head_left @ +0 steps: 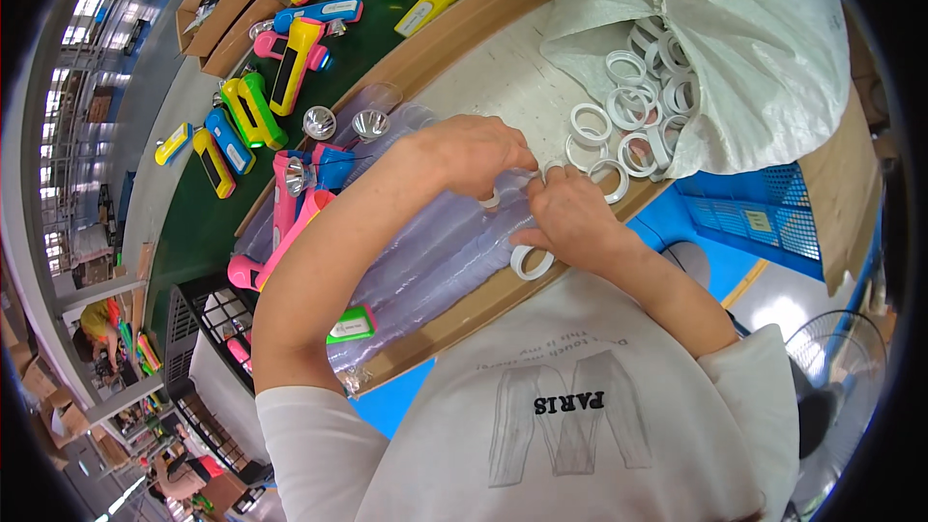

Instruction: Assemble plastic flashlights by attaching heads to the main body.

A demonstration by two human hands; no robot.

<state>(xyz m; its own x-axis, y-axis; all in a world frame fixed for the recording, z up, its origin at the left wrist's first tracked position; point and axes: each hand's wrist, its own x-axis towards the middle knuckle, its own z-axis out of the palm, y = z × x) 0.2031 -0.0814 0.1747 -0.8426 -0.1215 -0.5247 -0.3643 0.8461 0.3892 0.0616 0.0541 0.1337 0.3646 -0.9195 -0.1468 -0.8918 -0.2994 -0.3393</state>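
My left hand (pixel 474 157) reaches over rows of clear, faintly violet plastic (pixel 425 237) that look like stacked round pieces. Its fingers are bent and closed, and part of a white ring (pixel 491 200) shows under the palm; whether it is gripped I cannot tell. My right hand (pixel 577 217) meets it fingertip to fingertip, fingers curled, the thumb apart. What the fingertips hold is hidden. Beside the right thumb stands another white ring (pixel 531 263). A loose heap of white rings (pixel 630 108) spills from a pale woven sack (pixel 744 48) at the right.
A shallow cardboard tray (pixel 474 314) holds the plastic rows. Pink flashlights (pixel 282 198) with shiny reflectors (pixel 320 123) lie at its left. Yellow, green and blue flashlights (pixel 298 63) cover the green table (pixel 184 222). A blue crate (pixel 754 217) and a fan (pixel 836 358) stand at the right.
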